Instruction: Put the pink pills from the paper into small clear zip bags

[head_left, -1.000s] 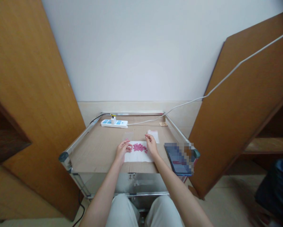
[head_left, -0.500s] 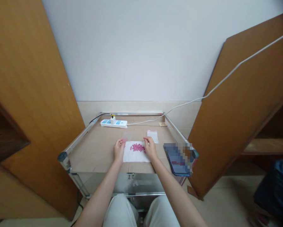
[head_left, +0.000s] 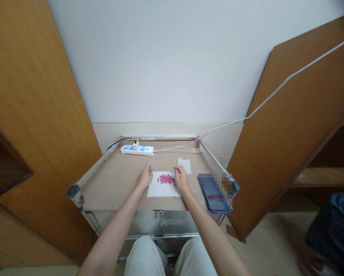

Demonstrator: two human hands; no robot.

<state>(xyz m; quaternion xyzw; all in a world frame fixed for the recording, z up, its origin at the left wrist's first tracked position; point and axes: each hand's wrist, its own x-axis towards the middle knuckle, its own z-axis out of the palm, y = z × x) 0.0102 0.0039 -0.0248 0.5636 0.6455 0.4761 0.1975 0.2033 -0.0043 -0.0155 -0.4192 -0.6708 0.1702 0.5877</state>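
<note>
Head view: most pink beads (head_left: 166,179) remain heaped on the white paper sheet (head_left: 160,190); only a few sit apart, beside the clear bag (head_left: 157,165) past its far left corner. There the left hand (head_left: 145,176) curves loosely, its grip unclear. At the sheet's right edge, the right hand (head_left: 181,180) has fingers bent inward; I cannot tell whether it holds a bead. Cardboard (head_left: 111,188) stretches left of the sheet to a metal rail (head_left: 98,168); a tablet (head_left: 208,188) bounds its right.

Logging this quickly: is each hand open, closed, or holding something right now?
Left hand: partly curled beside pink beads; grip can't be told.
Right hand: curled by the right edge of the bead pile; can't tell whether it holds one.
</note>
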